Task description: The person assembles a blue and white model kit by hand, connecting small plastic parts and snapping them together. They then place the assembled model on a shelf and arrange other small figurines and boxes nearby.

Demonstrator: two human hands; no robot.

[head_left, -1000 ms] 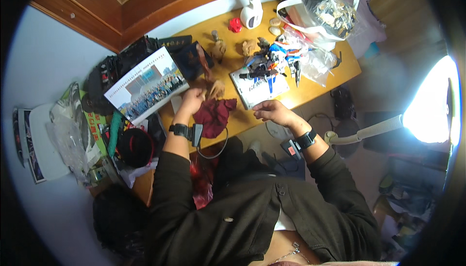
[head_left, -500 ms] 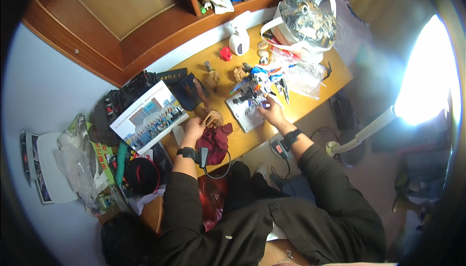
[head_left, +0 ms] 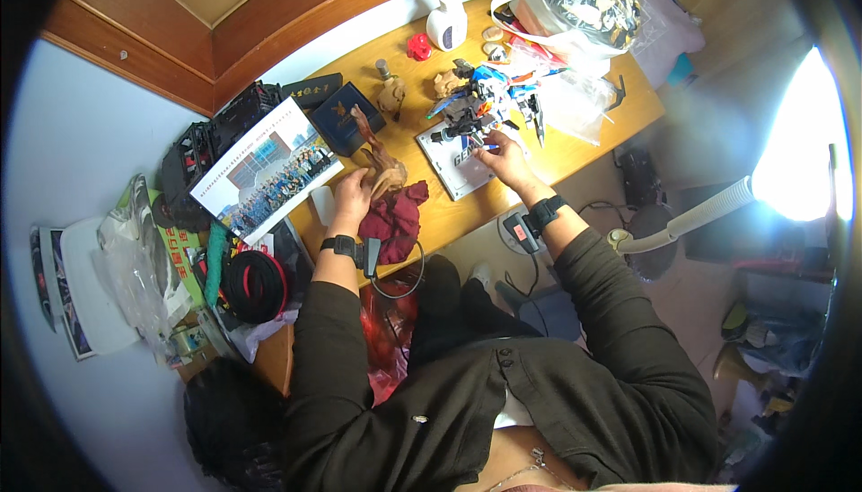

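My left hand [head_left: 352, 194] is beside a brown wooden carving [head_left: 387, 174] with a long upright stem. Its fingers are drawn together; what they hold, if anything, is hidden. A dark red cloth [head_left: 393, 224] lies just in front of the carving. My right hand [head_left: 506, 163] pinches a small blue-and-white piece [head_left: 488, 146] at the foot of a model robot [head_left: 489, 95]. White, blue and dark grey parts make up this model, which stands over a white rectangular base plate [head_left: 462, 183] with lettering.
On the left of the table [head_left: 426, 236] are a group photo [head_left: 265, 169] and a dark blue box [head_left: 347, 120]. A white spray bottle [head_left: 446, 23], a red object [head_left: 418, 47] and a full white bag [head_left: 575, 39] stand behind. A bright lamp [head_left: 790, 146] glows at right.
The whole scene sits higher in the picture, as the view has tilted. Both hands keep nearly the same places beside the carving and the model.
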